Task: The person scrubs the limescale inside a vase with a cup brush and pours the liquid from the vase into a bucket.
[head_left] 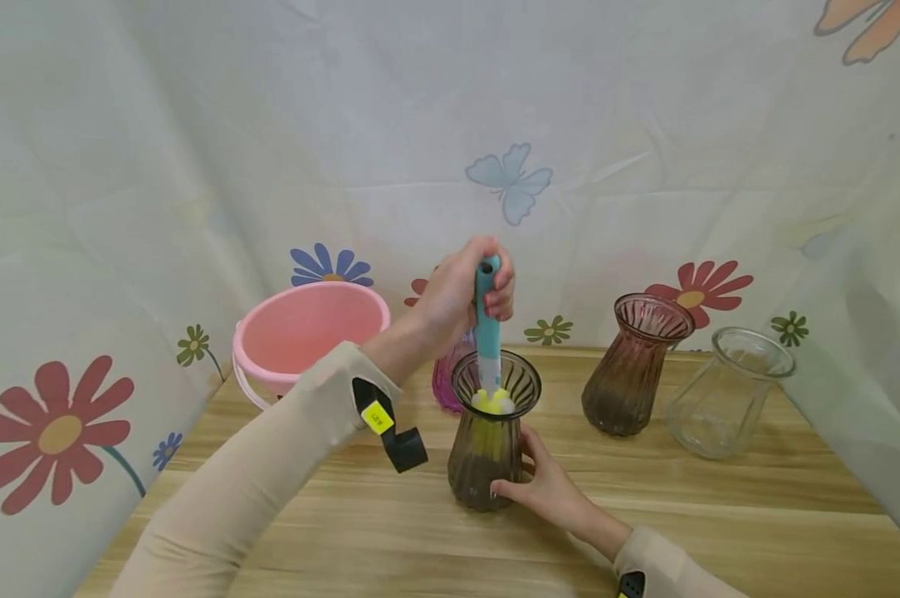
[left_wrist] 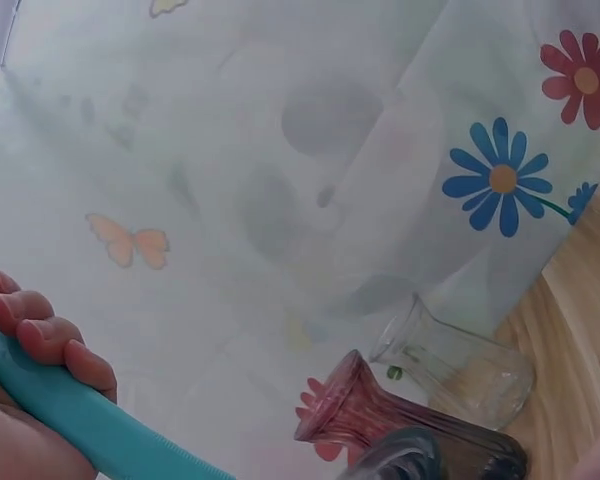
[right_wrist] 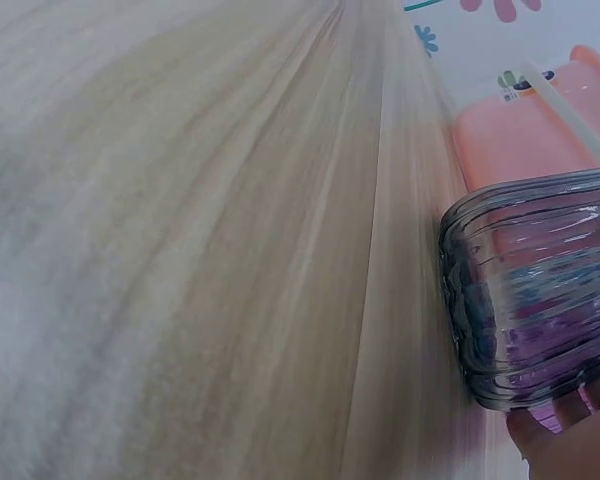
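In the head view a grey ribbed glass vase (head_left: 487,469) stands on the wooden table. My right hand (head_left: 550,490) holds it low on its right side, thumb in front; the right wrist view shows fingers (right_wrist: 570,410) against the ribbed glass. My left hand (head_left: 453,291) grips the teal handle (head_left: 487,311) of a cleaning brush from above, its fingers wrapped round it. The brush's yellow and white head (head_left: 492,401) is down inside the vase's mouth. In the left wrist view the curled fingers (left_wrist: 45,335) show on the handle.
A pink bucket (head_left: 251,359) stands at the back left. Behind the grey vase is a partly hidden purple vase (head_left: 444,382). On the right stand a reddish-brown vase (head_left: 629,374) and a clear glass vase (head_left: 722,403). Flower-printed cloth (head_left: 607,216) encloses the table.
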### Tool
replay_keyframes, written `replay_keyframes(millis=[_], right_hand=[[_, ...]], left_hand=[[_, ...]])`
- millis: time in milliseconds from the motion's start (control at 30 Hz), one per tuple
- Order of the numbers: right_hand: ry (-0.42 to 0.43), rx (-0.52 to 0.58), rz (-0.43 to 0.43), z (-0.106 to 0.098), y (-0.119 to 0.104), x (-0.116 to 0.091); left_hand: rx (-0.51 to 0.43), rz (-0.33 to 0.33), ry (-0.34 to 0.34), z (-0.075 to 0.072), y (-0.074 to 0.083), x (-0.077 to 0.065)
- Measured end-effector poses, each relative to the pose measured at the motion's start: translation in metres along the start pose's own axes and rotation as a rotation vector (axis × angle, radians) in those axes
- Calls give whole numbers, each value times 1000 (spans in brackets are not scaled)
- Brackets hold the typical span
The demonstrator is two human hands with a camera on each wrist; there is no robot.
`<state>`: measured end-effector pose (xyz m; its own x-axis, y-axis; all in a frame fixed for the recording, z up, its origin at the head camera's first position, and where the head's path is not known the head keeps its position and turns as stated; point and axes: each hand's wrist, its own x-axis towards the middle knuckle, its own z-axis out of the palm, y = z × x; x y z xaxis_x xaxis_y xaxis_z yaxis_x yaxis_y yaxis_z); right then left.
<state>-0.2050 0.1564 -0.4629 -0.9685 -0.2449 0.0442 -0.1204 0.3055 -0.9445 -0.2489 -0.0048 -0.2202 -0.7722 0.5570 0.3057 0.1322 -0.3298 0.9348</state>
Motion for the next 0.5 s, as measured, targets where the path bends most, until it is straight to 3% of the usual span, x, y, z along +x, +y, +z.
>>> replay_keyframes(millis=[333, 500], right_hand=[[62, -28, -19, 5, -1, -1], [86, -71, -61, 8, 0, -2]], left_hand=[[-24, -101, 20, -1, -50, -8], [-20, -142, 22, -4, -65, -12]])
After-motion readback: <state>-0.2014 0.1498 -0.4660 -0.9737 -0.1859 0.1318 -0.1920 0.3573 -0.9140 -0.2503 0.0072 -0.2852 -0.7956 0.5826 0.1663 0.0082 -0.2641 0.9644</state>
